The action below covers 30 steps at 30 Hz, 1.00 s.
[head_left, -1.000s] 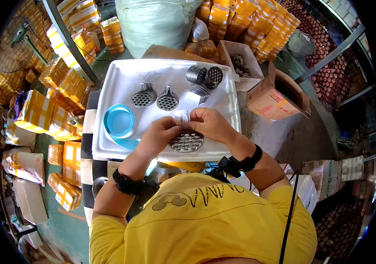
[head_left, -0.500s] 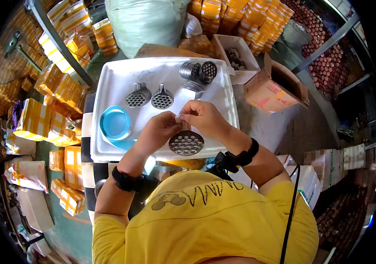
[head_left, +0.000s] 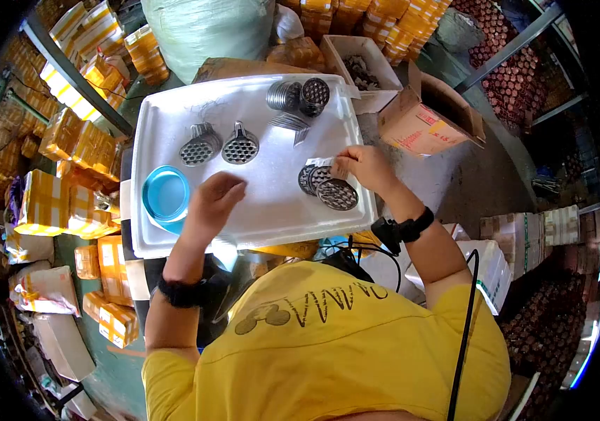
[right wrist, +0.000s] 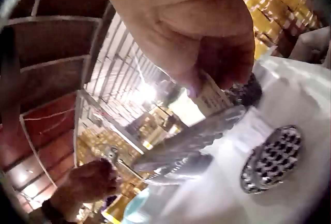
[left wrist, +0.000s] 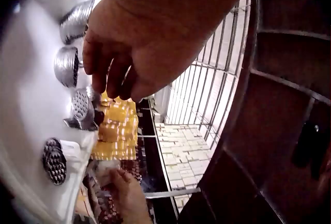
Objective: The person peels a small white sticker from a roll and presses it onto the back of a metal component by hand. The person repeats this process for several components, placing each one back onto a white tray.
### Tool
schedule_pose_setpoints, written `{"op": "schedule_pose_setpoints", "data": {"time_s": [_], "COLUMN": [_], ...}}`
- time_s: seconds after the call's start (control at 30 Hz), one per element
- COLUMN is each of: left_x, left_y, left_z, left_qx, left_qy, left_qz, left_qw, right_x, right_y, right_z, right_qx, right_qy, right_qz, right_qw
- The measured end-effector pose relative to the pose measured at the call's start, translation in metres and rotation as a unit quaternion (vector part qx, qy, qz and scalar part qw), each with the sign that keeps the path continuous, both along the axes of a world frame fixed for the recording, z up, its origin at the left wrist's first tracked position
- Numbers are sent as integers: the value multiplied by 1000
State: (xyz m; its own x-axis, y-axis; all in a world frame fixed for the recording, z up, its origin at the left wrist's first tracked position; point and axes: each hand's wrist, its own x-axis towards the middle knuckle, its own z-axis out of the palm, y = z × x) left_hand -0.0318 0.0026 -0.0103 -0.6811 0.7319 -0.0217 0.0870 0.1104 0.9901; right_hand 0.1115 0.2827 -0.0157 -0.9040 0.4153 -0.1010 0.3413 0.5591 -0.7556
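My right hand (head_left: 367, 168) pinches the white-labelled handle end of a round perforated metal disc (head_left: 336, 194) at the right side of the white foam tray (head_left: 265, 200). In the right wrist view the held disc (right wrist: 191, 136) appears nearly edge-on, its paper label (right wrist: 211, 97) between thumb and fingers. Beneath it, overlapped in the head view, lies another perforated disc (head_left: 307, 179), also white-labelled. My left hand (head_left: 214, 203) hovers over the tray's front left, fingers loosely bent, holding nothing. Stacked discs (head_left: 200, 145) and a second stack (head_left: 240, 145) sit behind it.
A light-blue round tub (head_left: 167, 194) stands on the tray's left. More disc stacks (head_left: 284, 96) occupy its back right. Beyond the tray are a large pale sack (head_left: 209, 35), an opened carton (head_left: 423, 130) and a white box (head_left: 363, 67). Taped parcels (head_left: 68, 133) are piled at left.
Both hands were together at the labelled disc near the tray's front. They have parted: the right carried that disc rightward over another disc, and the left let go and moved left.
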Motion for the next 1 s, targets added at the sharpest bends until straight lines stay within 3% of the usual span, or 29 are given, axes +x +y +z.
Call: {"op": "schedule_pose_setpoints", "data": {"time_s": [0.13, 0.27, 0.3, 0.37, 0.4, 0.43, 0.5, 0.57, 0.6, 0.67, 0.7, 0.77, 0.83, 0.87, 0.9, 0.97, 1.0], "left_x": [1, 10, 13, 18, 22, 31, 49, 56, 54, 59, 60, 69, 73, 70, 68, 69, 70], "left_y": [-56, -111, -123, -156, -156, -165, -154, -141, -124, -113, -108, -93, -78, -67, -64, -61, -61], "left_z": [-16, -26, -35, -77, -86, -113, -138, -164, -147, -124, -111, -86, -71, -35, -41, -43, -30], "left_qx": [-74, -230, -322, -399, -437, -414, -335, -337, -237, -186, -158, -56, 15, -83, -113, -100, -132], "left_qy": [-94, -187, -151, 22, 32, -40, 83, 20, -80, -189, -240, -197, -115, 37, 91, 78, -61], "left_qz": [27, 9, 2, -59, -96, -48, -89, -96, -108, -62, -38, 6, 35, 6, -6, -66, -76], "left_qw": [992, 955, 934, 915, 894, 908, 934, 936, 962, 962, 957, 979, 993, 996, 989, 990, 987], "right_x": [8, -6, -9, -15, -18, -23, -29, -34, -35, -39, -43, -48, -52, -54, -56, -60, -62], "right_y": [10, 21, 15, 3, 2, -4, -23, -50, -64, -84, -93, -113, -133, -141, -150, -156, -156], "right_z": [-41, -80, -73, -47, -49, -48, -35, -19, -11, 2, -8, -35, -34, -32, -26, -41, -38], "right_qx": [-9, 103, 106, 116, 103, 81, 39, 8, -26, -71, -131, -249, -435, -519, -574, -562, -541], "right_qy": [6, 135, 141, 153, 173, 173, 171, 122, 74, -40, -83, -167, -236, -265, -249, -129, -122], "right_qz": [-32, -12, -19, -29, -8, 14, 53, 104, 124, 237, 243, 251, 169, 126, 85, 85, 88], "right_qw": [999, 985, 984, 981, 979, 981, 983, 987, 989, 968, 958, 920, 852, 803, 775, 812, 828]}}
